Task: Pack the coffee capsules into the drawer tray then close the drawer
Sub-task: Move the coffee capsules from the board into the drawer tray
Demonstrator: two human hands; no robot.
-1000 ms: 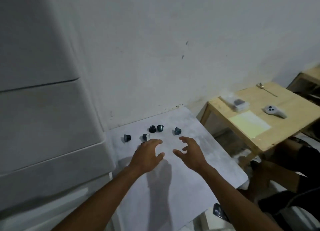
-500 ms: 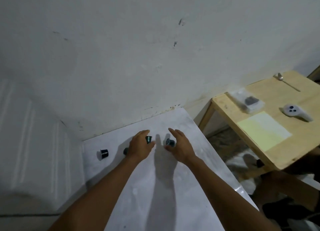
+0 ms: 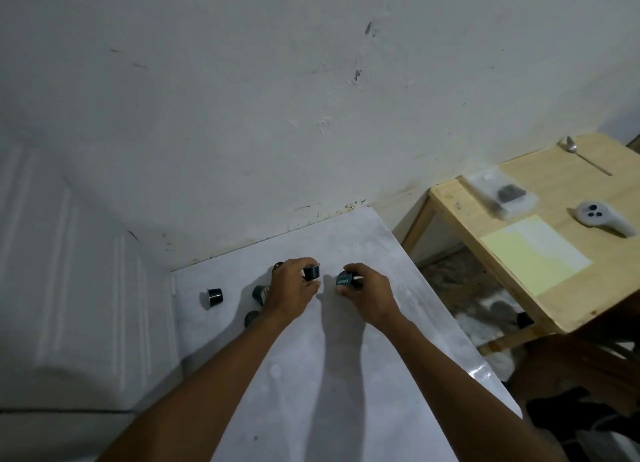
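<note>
Two hands work at the far end of the white table (image 3: 346, 375), each grip closed on one dark coffee capsule. Left hand (image 3: 292, 288): thumb and fingers pinch a capsule (image 3: 311, 272) at its fingertips, the capsule's dark side showing. Right hand (image 3: 369, 292): fingers and thumb clamp a second capsule (image 3: 344, 281), its teal face with pale lettering turned toward the camera; lettering too small to read. The two held capsules sit near each other, not touching. Whether either is lifted off the table cannot be told. Loose capsules on the table, all left of or behind the left hand: one (image 3: 260, 293) just beside the wrist, partly hidden by the hand; one (image 3: 251, 318) below it, close to the forearm; one (image 3: 278, 265) peeking out beyond the knuckles; one (image 3: 213, 296) well off to the left, lying on its side near the table's left edge. A white appliance (image 3: 69, 288) with ribbed panels stands against that edge. A scuffed white wall (image 3: 311, 115) runs behind. To the right, apart from the white table, a wooden side table (image 3: 554, 171) carries a spoon (image 3: 581, 155), a clear packet with a dark item (image 3: 507, 195), a white handheld controller (image 3: 601, 217) and a pale yellow sheet (image 3: 535, 254).
</note>
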